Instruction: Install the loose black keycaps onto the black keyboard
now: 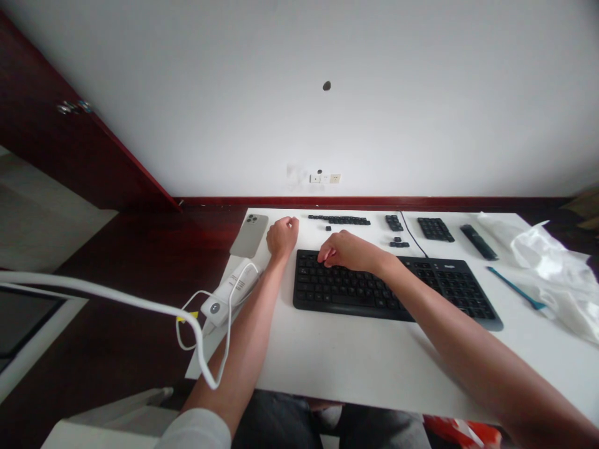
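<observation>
My right hand (349, 251) is over the upper left keys of a black keyboard (355, 302), its fingers curled down and pressed together. Whatever is between those fingertips is too small or hidden to name. My left hand (282, 236) rests on the table just left of the keyboard, fingers folded in, and its contents cannot be made out. Behind the keyboard lies a row of loose black keycaps (349, 221), with a single keycap (328, 228) in front of it. Further right are a small keycap group (394, 222) and a larger keycap block (435, 229).
A grey phone (250, 237) and a white power strip (234, 288) with a looping cable lie along the table's left edge. On the right are a black remote-like bar (479, 242), a blue thin tool (515, 287) and crumpled white plastic (556, 274). A wall stands behind.
</observation>
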